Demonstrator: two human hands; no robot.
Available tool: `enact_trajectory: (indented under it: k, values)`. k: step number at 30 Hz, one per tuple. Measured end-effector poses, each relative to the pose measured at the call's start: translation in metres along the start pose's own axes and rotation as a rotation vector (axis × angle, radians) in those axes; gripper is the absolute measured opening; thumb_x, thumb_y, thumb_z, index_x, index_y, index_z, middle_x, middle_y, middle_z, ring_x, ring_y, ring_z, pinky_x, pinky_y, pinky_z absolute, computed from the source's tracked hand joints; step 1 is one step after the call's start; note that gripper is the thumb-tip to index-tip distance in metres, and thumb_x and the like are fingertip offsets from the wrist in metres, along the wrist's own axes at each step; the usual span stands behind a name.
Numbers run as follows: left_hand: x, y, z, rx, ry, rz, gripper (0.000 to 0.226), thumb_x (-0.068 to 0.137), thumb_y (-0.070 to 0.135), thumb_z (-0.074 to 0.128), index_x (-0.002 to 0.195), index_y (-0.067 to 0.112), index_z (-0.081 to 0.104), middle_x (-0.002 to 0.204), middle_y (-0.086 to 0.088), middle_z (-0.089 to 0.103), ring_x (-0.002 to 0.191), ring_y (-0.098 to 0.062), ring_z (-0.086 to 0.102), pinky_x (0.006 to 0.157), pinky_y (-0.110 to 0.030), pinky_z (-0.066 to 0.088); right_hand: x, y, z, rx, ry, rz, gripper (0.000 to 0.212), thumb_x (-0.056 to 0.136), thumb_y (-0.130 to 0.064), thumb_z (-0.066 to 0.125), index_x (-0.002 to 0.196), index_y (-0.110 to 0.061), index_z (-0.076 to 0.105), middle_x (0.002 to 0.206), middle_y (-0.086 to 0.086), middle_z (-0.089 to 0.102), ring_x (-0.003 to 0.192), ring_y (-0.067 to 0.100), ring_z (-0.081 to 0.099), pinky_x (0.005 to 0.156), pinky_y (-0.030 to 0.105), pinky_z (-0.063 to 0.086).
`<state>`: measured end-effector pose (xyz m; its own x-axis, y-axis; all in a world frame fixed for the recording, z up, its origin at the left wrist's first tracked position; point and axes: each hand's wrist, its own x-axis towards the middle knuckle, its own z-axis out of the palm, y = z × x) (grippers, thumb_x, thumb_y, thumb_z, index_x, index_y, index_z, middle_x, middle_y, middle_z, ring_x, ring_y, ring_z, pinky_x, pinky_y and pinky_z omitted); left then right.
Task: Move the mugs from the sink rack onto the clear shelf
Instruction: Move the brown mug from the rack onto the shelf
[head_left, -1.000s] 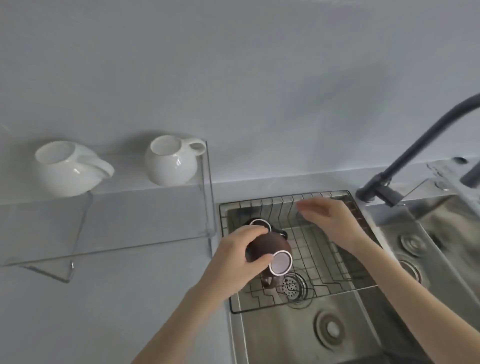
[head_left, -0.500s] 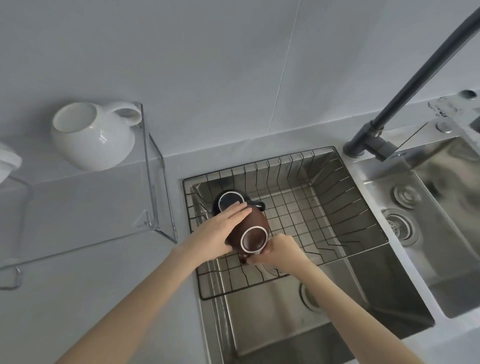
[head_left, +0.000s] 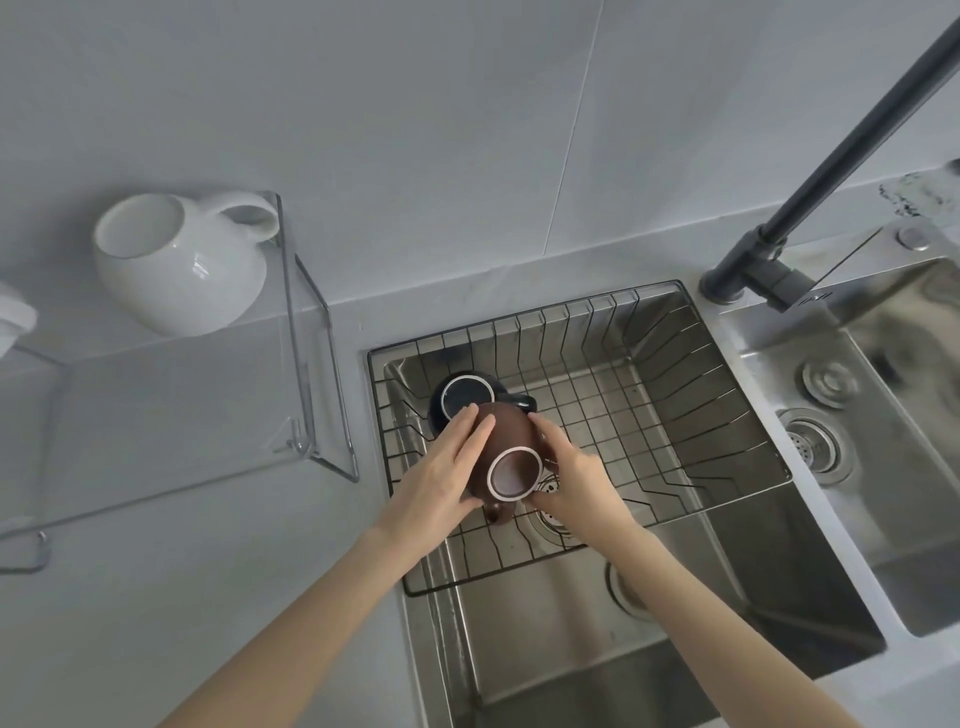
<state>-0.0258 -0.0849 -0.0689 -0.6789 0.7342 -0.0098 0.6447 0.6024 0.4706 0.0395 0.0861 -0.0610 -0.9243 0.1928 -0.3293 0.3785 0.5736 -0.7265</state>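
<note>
A brown mug is held upside down over the black wire sink rack, its pale base ring facing me and its handle pointing toward me. My left hand wraps its left side and my right hand cups its right side. Just behind it a dark blue mug stands upside down in the rack's back left corner. On the clear shelf at the left a round white mug sits near the wall. A second white mug shows only at the left edge.
The rack spans the left sink basin. A dark faucet rises at the back right, slanting over the right basin. The grey counter runs in front of the shelf. The tiled wall stands behind everything.
My right hand came from the rack's far side to the brown mug's right side, so both hands now hold it. The view has swung right, pushing the shelf toward the left edge.
</note>
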Motion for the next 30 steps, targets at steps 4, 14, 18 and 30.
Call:
enact_trajectory:
  k: [4, 14, 18, 30]
  values:
    - [0.002, 0.003, -0.004, 0.016, 0.01, 0.006, 0.1, 0.047, 0.014, 0.086, 0.131, 0.006, 0.033, 0.135, -0.025, 0.048, 0.123, -0.035, 0.05, 0.093, -0.038, 0.043, 0.001, -0.001, -0.004, 0.004, 0.002, -0.026, 0.086, 0.063, -0.016, 0.078, 0.137, -0.022, 0.033, 0.121, 0.006, 0.063, 0.106, 0.021, 0.062, 0.09, 0.027, 0.049]
    - [0.001, 0.046, -0.082, 0.089, 0.333, -0.028, 0.098, 0.039, 0.029, 0.089, 0.123, 0.0, 0.047, 0.122, -0.024, 0.06, 0.108, -0.034, 0.062, 0.079, -0.036, 0.054, -0.015, -0.067, -0.076, -0.043, 0.058, -0.255, 0.085, 0.06, -0.013, 0.081, 0.134, -0.021, 0.041, 0.117, 0.0, 0.066, 0.106, 0.007, 0.061, 0.099, 0.021, 0.042]
    - [-0.014, 0.067, -0.126, 0.019, 0.555, -0.06, 0.101, 0.042, 0.026, 0.088, 0.127, 0.006, 0.038, 0.128, -0.023, 0.057, 0.114, -0.034, 0.058, 0.086, -0.042, 0.051, -0.031, -0.12, -0.113, -0.099, 0.099, -0.417, 0.08, 0.058, -0.02, 0.083, 0.13, -0.023, 0.047, 0.113, -0.005, 0.068, 0.103, 0.012, 0.062, 0.091, 0.019, 0.045]
    - [-0.12, 0.018, -0.247, -0.206, 0.858, -0.434, 0.092, 0.047, 0.027, 0.087, 0.129, 0.014, 0.046, 0.117, -0.002, 0.066, 0.107, -0.02, 0.062, 0.087, -0.022, 0.043, -0.006, -0.293, -0.045, 0.116, -0.32, -0.629, 0.068, 0.064, -0.006, 0.077, 0.127, -0.012, 0.05, 0.125, -0.001, 0.059, 0.118, 0.006, 0.054, 0.106, 0.024, 0.039]
